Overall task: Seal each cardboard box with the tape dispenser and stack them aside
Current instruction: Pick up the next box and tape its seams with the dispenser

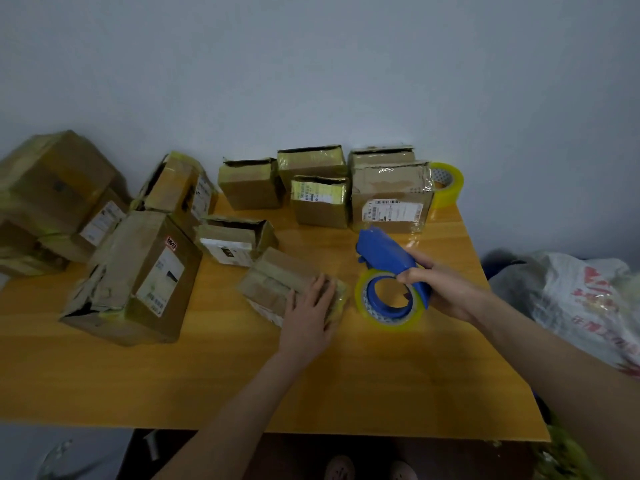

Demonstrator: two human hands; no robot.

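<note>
Left hand (309, 308) is lying flat, fingers straight and together, pinning the small box (277, 285) for taping; right hand (446, 289) is gripping the tape dispenser (391, 271), fingers curled round its handle, just beside.

Head-worn camera, looking forward and down, close over the table (242, 382)

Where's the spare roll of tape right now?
The spare roll stands on edge at the far right corner of the table, near the wall, just right of the labelled box.
</note>
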